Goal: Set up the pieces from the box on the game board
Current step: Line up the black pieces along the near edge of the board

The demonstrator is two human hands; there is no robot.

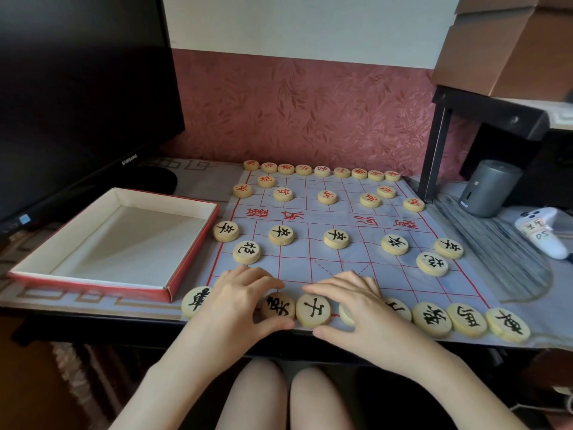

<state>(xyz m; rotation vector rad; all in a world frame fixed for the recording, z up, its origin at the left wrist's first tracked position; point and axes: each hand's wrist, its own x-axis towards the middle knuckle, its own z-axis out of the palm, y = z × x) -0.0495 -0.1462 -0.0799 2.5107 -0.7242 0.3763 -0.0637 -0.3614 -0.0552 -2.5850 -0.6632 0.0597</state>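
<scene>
A cloth game board [322,259] with red grid lines lies on the desk. Round wooden pieces with red characters [322,171] fill its far rows. Pieces with black characters [335,238] stand on the near half, and a row of them runs along the near edge. My left hand [238,302] lies over that near row, index finger and thumb around a black-marked piece [277,306]. My right hand [350,305] rests with fingers spread over the pieces just right of the centre piece [313,309]. The red-sided box [189,259] sits to the left and shows a bare white inside.
A dark monitor [77,88] stands behind the box at the left. At the right are a black shelf frame [434,150], a grey cylinder [490,187], a white controller [542,231] and cardboard boxes [511,48] on top. The desk's front edge runs just below the near row.
</scene>
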